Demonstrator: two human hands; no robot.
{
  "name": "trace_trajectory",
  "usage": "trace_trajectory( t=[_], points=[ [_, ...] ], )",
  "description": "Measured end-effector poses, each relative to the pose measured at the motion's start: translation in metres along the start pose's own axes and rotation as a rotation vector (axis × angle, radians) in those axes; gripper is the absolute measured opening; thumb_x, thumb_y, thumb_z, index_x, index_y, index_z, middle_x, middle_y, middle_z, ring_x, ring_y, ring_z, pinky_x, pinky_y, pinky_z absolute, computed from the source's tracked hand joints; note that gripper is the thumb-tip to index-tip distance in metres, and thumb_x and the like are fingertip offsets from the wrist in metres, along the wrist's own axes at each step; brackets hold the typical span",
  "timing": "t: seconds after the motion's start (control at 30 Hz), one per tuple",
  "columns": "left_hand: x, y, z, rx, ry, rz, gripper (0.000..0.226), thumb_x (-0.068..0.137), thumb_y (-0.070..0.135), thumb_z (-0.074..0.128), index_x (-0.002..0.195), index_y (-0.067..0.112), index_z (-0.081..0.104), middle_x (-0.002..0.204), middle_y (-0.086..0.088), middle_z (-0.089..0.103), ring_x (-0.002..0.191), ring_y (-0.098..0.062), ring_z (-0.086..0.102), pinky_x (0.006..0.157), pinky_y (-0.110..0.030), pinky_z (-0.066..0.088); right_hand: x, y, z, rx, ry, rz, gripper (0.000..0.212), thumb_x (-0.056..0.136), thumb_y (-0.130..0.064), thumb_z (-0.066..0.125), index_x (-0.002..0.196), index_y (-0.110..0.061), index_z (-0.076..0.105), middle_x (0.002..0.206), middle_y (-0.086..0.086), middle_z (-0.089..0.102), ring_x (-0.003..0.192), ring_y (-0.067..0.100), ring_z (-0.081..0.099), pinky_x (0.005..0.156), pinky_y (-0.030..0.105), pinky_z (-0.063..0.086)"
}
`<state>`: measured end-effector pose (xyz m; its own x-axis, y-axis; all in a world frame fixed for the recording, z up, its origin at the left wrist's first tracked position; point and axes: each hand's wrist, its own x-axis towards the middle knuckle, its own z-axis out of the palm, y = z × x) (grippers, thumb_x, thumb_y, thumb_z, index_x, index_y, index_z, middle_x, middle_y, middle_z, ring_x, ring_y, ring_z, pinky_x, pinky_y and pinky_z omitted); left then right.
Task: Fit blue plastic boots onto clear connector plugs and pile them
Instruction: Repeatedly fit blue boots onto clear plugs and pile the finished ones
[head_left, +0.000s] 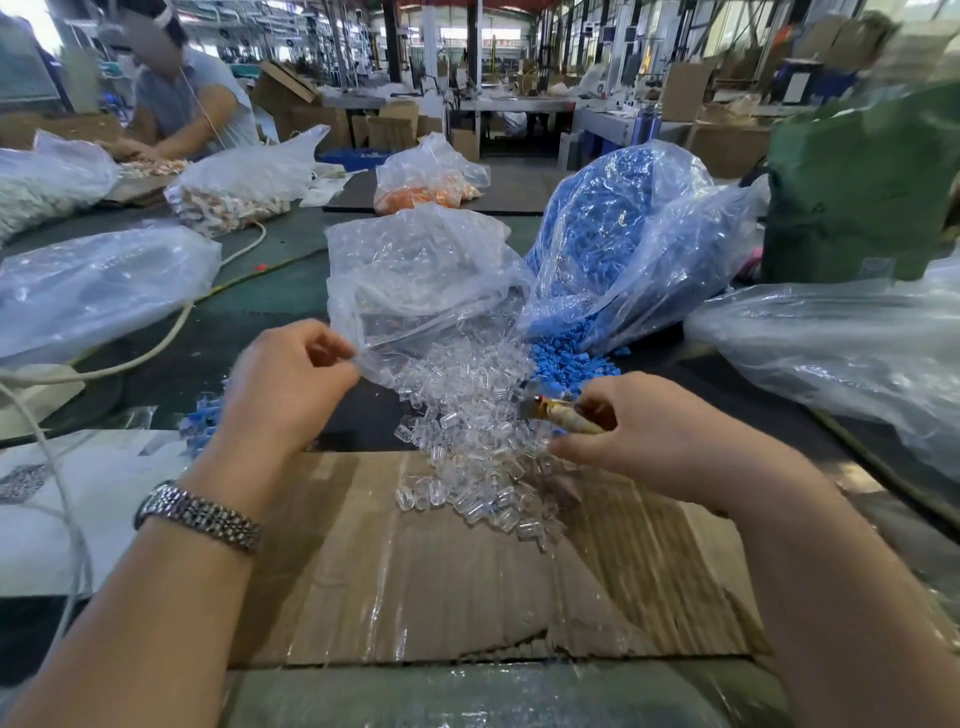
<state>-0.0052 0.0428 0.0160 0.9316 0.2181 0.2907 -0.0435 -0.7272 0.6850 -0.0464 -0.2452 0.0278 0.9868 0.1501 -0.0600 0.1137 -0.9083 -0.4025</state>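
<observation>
2 hands working over spilled connector parts on a cardboard-covered surface.
Left hand pinches the clear bag's edge; right hand curls its fingers around a small tan tool. Clear plugs lie between them, blue boots just beyond.

A big factory hall with dark pillars and daylight at the far end. Long grey tables carry cardboard boxes. Another person sits at the left.

Factory floor — steel columns, cardboard boxes, bagged bulk parts on workbenches
</observation>
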Motion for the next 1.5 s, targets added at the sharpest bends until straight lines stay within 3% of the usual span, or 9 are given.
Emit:
trace_trajectory(
  t=[0.1,0.2,0.3,0.53,0.63,0.8,0.97,1.37,1.5],
  points=[
    [0.003,-0.007,-0.003,0.362,-0.013,0.005,0.019,0.081,0.015,0.073,0.095,0.027,0.070,0.102,-0.005,0.067,0.098,-0.029,0.062,0.089,-0.046,0.052,0.005,-0.001,0.008,-0.134,-0.008,0.035,0.041,0.085,-0.057,0.070,0.078,-0.019,0.053,0.077,-0.001,0.058,0.073,0.018,0.055,0.066,0.037,0.043],
    [-0.001,0.000,0.005,0.259,-0.208,0.061,0.018,0.080,0.015,0.077,0.093,0.028,0.073,0.090,0.004,0.069,0.080,-0.013,0.062,0.070,-0.029,0.046,0.007,-0.002,0.014,-0.170,-0.010,0.036,0.044,0.085,-0.058,0.069,0.079,-0.018,0.052,0.079,-0.001,0.056,0.073,0.017,0.053,0.066,0.037,0.042],
    [-0.006,0.003,0.020,0.269,-0.407,0.071,0.026,0.082,0.026,0.082,0.107,0.027,0.073,0.091,0.009,0.069,0.083,-0.008,0.064,0.075,-0.027,0.047,0.007,-0.005,0.019,-0.167,-0.009,0.019,0.048,0.083,-0.061,0.070,0.083,-0.015,0.057,0.083,0.002,0.059,0.076,0.019,0.055,0.069,0.038,0.046],
    [-0.006,-0.001,0.031,0.178,-0.430,0.034,0.010,0.080,0.034,0.084,0.085,0.030,0.078,0.079,0.012,0.073,0.076,-0.002,0.065,0.064,-0.020,0.045,0.009,-0.010,0.027,-0.151,-0.025,0.028,0.059,0.081,-0.074,0.062,0.077,-0.017,0.048,0.082,-0.004,0.042,0.075,0.017,0.045,0.061,0.036,0.032],
    [-0.006,-0.001,0.031,0.157,-0.440,0.026,0.009,0.082,0.022,0.084,0.079,0.027,0.077,0.075,0.008,0.074,0.074,-0.006,0.068,0.064,-0.021,0.046,0.008,-0.003,0.016,-0.019,0.005,0.039,0.065,0.083,-0.077,0.055,0.067,-0.014,0.054,0.064,0.002,0.056,0.058,0.017,0.050,0.055,0.033,0.035],
    [-0.004,-0.005,0.028,0.107,-0.398,0.024,0.013,0.084,0.017,0.082,0.083,0.028,0.076,0.076,0.010,0.075,0.073,-0.007,0.070,0.070,-0.026,0.053,0.016,0.032,-0.006,0.020,0.273,0.182,0.019,0.098,-0.030,0.063,0.089,-0.015,0.072,0.087,0.004,0.073,0.082,0.023,0.066,0.074,0.035,0.052],
    [-0.001,-0.007,0.027,-0.223,-0.260,-0.033,0.019,0.085,0.000,0.077,0.094,0.014,0.067,0.077,-0.005,0.075,0.071,-0.020,0.076,0.074,-0.045,0.063,0.023,0.041,0.002,-0.037,0.224,0.298,0.009,0.091,-0.017,0.070,0.096,-0.024,0.073,0.100,0.003,0.073,0.094,0.023,0.066,0.089,0.039,0.055],
    [-0.017,0.017,0.034,-0.895,-0.537,-0.189,0.024,0.065,0.006,0.081,0.088,0.009,0.080,0.097,-0.018,0.077,0.087,-0.027,0.076,0.069,-0.024,0.061,0.030,0.034,0.016,-0.146,0.206,0.235,0.009,0.091,-0.016,0.066,0.094,-0.022,0.060,0.097,0.001,0.065,0.089,0.023,0.061,0.080,0.040,0.054],
    [-0.021,0.021,0.036,-1.107,-0.657,-0.261,0.023,0.073,-0.003,0.075,0.096,0.000,0.079,0.104,-0.023,0.075,0.089,-0.028,0.076,0.068,-0.022,0.060,0.023,0.032,0.007,0.086,0.326,0.149,0.005,0.092,-0.020,0.066,0.092,-0.024,0.064,0.088,-0.006,0.065,0.087,0.017,0.063,0.071,0.032,0.049]
  ],
)
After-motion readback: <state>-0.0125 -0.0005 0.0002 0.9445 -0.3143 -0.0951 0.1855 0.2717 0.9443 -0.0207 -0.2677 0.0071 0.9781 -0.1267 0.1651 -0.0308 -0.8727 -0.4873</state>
